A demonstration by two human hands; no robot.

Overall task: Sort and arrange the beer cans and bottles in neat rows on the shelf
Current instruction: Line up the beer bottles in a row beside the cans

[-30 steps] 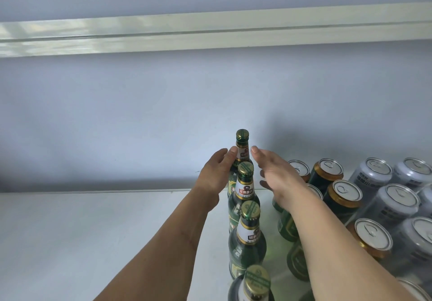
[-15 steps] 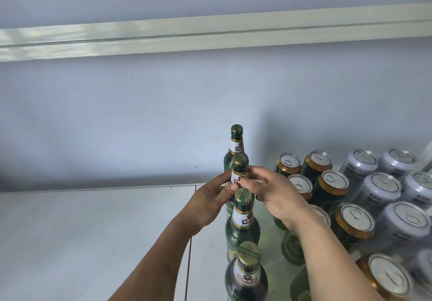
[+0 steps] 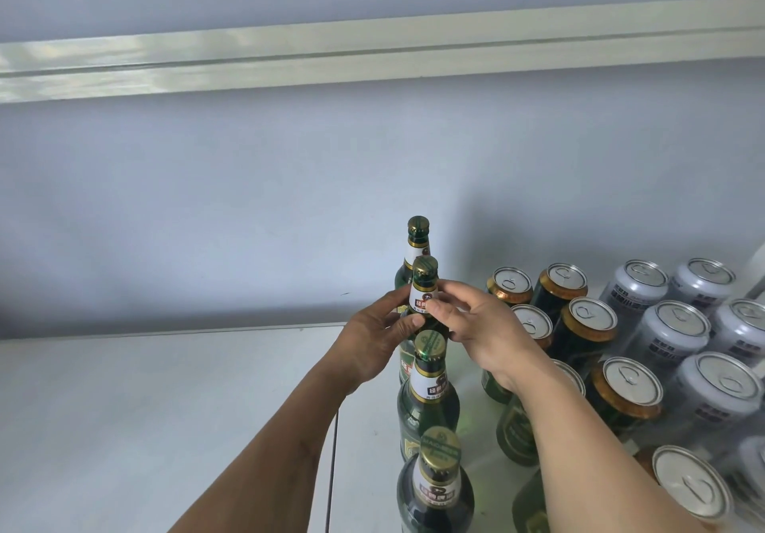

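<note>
Bottle (image 3: 423,288) neck pinched between both hands (image 3: 372,340) (image 3: 484,335), forearms outstretched.

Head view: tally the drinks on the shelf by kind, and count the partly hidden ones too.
Green glass bottles: 4
Gold-rimmed green cans: 8, one mostly hidden
Silver cans: 6, one blurred at the edge
Total: 18
</note>
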